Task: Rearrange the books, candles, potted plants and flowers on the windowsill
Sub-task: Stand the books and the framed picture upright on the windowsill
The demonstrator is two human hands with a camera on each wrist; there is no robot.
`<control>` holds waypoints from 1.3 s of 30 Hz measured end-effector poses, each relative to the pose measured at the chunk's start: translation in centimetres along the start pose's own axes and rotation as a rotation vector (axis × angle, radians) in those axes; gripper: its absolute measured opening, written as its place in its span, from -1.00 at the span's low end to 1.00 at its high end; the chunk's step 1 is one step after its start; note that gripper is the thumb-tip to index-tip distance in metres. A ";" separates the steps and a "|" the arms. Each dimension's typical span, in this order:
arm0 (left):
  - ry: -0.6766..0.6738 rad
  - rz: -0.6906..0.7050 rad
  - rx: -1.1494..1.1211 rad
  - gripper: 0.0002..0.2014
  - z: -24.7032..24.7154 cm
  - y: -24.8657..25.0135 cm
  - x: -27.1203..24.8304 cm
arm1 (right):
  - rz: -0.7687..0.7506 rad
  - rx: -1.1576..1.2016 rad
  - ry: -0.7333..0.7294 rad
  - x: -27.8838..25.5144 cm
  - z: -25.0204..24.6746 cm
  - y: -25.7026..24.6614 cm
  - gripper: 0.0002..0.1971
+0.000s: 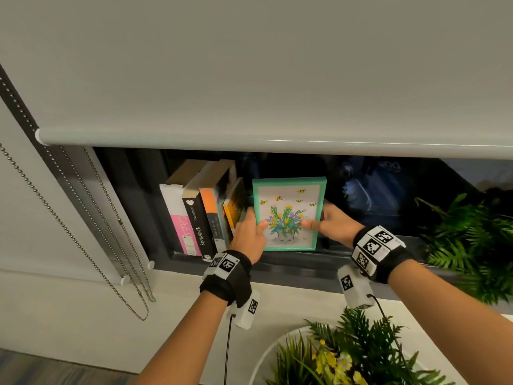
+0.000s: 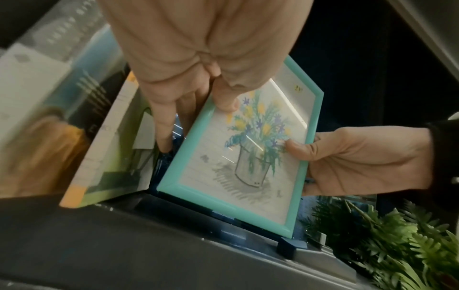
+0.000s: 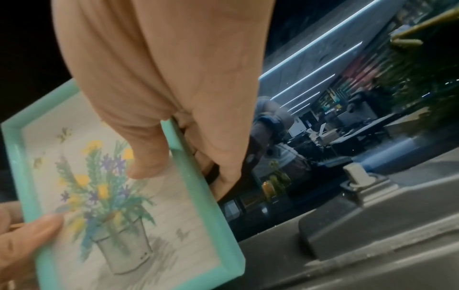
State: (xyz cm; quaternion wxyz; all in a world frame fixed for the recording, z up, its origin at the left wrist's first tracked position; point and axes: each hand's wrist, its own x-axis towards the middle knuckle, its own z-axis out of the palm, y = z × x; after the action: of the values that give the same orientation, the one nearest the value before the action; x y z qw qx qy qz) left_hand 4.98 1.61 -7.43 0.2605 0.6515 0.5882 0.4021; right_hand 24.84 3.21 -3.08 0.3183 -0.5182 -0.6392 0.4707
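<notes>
A teal-framed picture of flowers in a pot (image 1: 288,212) stands upright at the dark window ledge (image 1: 291,262), just right of a row of upright books (image 1: 200,215). My left hand (image 1: 256,219) holds its left edge, thumb on the glass and fingers behind, between the frame and the nearest leaning book (image 2: 109,157). My right hand (image 1: 316,218) holds the right edge the same way. The wrist views show the frame (image 2: 248,157) (image 3: 124,215) pinched by both thumbs. Its lower edge sits at the ledge.
A fern-like plant (image 1: 472,240) stands on the sill to the right. Another plant with yellow flowers in a white pot (image 1: 355,354) is below my right arm. A lowered roller blind (image 1: 249,140) hangs above, its bead chain (image 1: 83,218) at the left.
</notes>
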 end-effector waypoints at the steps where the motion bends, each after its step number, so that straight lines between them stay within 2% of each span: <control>1: 0.010 -0.008 0.010 -0.76 0.1 -0.1 0.2 | 0.011 0.010 0.011 0.2 0.2 0.2 -0.54; 5: 0.039 -0.038 0.039 -0.80 0.3 -0.9 0.9 | 0.085 0.026 0.026 1.3 0.8 0.8 -0.61; 10: 0.029 -0.043 0.049 -0.61 0.6 -2.4 0.5 | 0.142 0.068 0.060 2.8 1.9 1.6 -0.66; 12: 0.019 -0.062 0.107 -0.60 0.7 -3.3 0.2 | 0.158 0.098 0.102 3.3 2.3 1.6 -0.64; 16: -0.003 -0.070 0.179 -0.65 1.2 -4.7 -0.6 | 0.176 0.079 0.119 4.3 2.9 1.4 -0.59; 27: 0.076 -0.092 0.269 -0.73 1.8 -4.1 -1.0 | 0.142 -0.115 0.034 4.9 3.2 0.3 -0.56; 32: 0.075 -0.096 0.274 -0.74 2.2 -4.2 -1.5 | 0.090 -0.173 0.076 5.7 4.1 0.4 -0.57; 39: 0.123 -0.108 0.261 -0.82 1.2 -4.7 -2.4 | 0.131 -0.121 0.109 5.9 4.2 1.3 -0.60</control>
State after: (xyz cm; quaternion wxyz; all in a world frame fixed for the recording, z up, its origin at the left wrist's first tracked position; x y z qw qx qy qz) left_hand 3.39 0.23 -12.40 0.1584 0.6216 0.6844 0.3467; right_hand 19.98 7.73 -6.26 0.2894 -0.6020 -0.6129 0.4221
